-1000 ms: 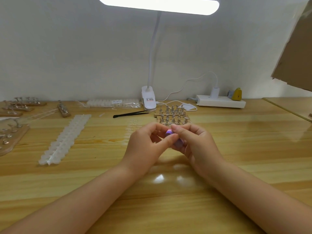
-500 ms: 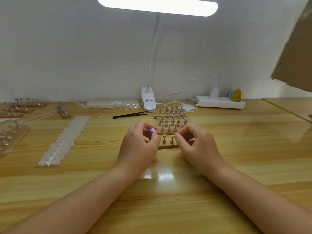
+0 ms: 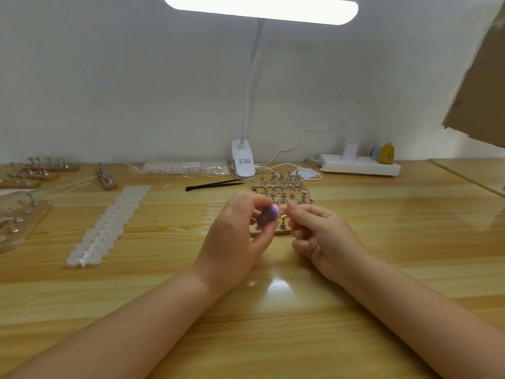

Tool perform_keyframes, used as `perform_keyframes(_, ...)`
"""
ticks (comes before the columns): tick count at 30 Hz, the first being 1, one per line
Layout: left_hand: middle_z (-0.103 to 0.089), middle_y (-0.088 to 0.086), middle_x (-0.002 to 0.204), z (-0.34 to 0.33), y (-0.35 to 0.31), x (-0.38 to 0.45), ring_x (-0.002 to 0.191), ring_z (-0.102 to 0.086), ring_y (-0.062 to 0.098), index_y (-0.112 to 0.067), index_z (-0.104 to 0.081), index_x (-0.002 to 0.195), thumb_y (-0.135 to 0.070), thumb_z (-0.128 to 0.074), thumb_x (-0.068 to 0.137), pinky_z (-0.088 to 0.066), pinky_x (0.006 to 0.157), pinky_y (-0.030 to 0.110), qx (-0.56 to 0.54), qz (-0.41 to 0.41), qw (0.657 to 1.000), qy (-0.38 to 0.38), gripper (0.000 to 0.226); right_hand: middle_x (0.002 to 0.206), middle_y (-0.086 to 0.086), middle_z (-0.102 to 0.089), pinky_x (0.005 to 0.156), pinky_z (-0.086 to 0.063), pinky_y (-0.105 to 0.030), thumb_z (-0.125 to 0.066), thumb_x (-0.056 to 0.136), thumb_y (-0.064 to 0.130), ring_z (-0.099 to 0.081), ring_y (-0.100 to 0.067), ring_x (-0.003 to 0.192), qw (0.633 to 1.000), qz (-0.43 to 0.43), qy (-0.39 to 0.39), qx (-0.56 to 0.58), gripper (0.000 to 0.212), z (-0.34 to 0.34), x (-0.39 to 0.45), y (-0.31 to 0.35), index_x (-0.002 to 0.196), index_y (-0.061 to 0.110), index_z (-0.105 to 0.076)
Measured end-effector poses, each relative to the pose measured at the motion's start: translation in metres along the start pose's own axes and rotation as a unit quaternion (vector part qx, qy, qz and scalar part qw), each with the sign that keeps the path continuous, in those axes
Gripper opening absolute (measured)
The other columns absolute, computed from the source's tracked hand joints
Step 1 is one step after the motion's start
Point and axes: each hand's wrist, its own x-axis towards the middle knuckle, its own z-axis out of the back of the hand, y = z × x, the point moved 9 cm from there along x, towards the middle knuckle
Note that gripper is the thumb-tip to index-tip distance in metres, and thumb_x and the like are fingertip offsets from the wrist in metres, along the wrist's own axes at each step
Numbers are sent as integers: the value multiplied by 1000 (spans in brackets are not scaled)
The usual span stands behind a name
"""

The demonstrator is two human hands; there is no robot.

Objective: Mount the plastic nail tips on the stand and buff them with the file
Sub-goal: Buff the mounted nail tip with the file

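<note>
My left hand [image 3: 235, 236] pinches a small purple and pink buffer block [image 3: 269, 214] between thumb and fingers. My right hand [image 3: 325, 236] pinches something tiny and pale at its fingertips, close to the block; it looks like a nail tip [image 3: 284, 207], though it is blurred. Both hands hover just above a small wooden stand [image 3: 281, 231] with metal pegs, partly hidden by the fingers. Behind it lie more wooden stands [image 3: 282, 187] with rows of metal pegs. A long strip of clear plastic nail tips [image 3: 109, 225] lies to the left.
A clip-on desk lamp [image 3: 243, 162] stands at the back with black tweezers [image 3: 216, 184] in front of it. A bag of nail tips [image 3: 188, 167] lies at the wall. A white power strip [image 3: 359, 166] sits back right. Further stands [image 3: 21, 220] lie at far left.
My left hand turned the buffer block and brought it toward my right hand's fingertips; my right hand lifted from the stand to meet it. The hands had drawn apart half a second earlier.
</note>
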Motion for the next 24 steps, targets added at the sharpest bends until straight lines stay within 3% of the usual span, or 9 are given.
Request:
perform_keyframes(3, -61, 8, 93, 0, -21, -2, 84, -56, 2, 1, -67, 98, 0, -75, 78, -51, 79, 18, 34, -109, 994, -2, 21, 60, 0, -45, 34, -24, -15, -72, 71, 21, -33, -7, 49, 997, -44, 48, 30, 14, -10, 0, -6, 61, 14, -66)
perform_keyframes(5, -61, 11, 94, 1, -25, -2, 83, -61, 12, 1, -69, 96, -3, -75, 80, -54, 75, 29, 48, -133, 990, -5, 18, 60, 1, -43, 34, -23, -14, -70, 72, 20, -30, -7, 49, 995, -64, 64, 35, 13, -13, -1, -9, 66, 13, -62)
perform_keyframes(8, -62, 12, 94, 0, -23, -2, 80, -64, 24, 0, -69, 97, -7, -71, 83, -54, 72, 39, 81, -133, 988, 5, 15, 58, 2, -40, 33, -22, -13, -66, 73, 18, -29, -5, 46, 991, -85, 81, 58, 12, -16, -2, -11, 66, 12, -58)
perform_keyframes(10, -62, 11, 95, 1, -13, 0, 82, -63, 25, -1, -68, 98, -5, -71, 83, -53, 73, 42, 92, -84, 992, 10, 15, 58, 2, -39, 33, -22, -12, -65, 73, 19, -30, -5, 45, 990, -95, 76, 71, 14, -14, 0, -13, 61, 11, -60)
perform_keyframes(12, -62, 10, 95, 3, -9, 2, 83, -62, 24, -1, -68, 99, -4, -71, 83, -53, 74, 41, 84, -61, 995, 10, 16, 57, 2, -39, 34, -19, -12, -64, 74, 20, -30, -4, 45, 990, -99, 62, 75, 18, -10, 1, -14, 57, 12, -63)
perform_keyframes(14, -61, 11, 95, 1, -22, 0, 84, -62, 23, -2, -67, 101, -8, -68, 85, -52, 77, 38, 76, -121, 990, 12, 16, 57, 2, -40, 36, -18, -13, -63, 75, 20, -28, -4, 45, 991, -95, 65, 61, 18, -10, 2, -14, 59, 12, -64)
perform_keyframes(17, -60, 8, 99, -7, -42, -8, 88, -61, 24, -15, -57, 107, -13, -64, 88, -51, 79, 34, 72, -200, 976, 39, 20, 59, 1, -36, 34, -20, -12, -61, 76, 15, -27, -3, 42, 989, -95, 108, 34, 10, -17, 0, -14, 77, 9, -53)
perform_keyframes(20, -59, 7, 100, -12, -39, -10, 90, -60, 26, -20, -54, 109, -13, -66, 87, -52, 76, 39, 80, -180, 979, 54, 26, 60, 1, -34, 34, -22, -13, -61, 75, 14, -28, -3, 41, 986, -104, 128, 23, 18, -18, 0, -14, 89, 10, -50)
perform_keyframes(24, -60, 14, 97, -3, -23, -2, 85, -61, 30, -4, -67, 103, -3, -70, 84, -53, 74, 45, 90, -124, 988, 30, 19, 58, 2, -35, 34, -20, -12, -58, 78, 19, -28, -4, 43, 986, -116, 109, 50, 13, -14, 2, -17, 72, 9, -51)
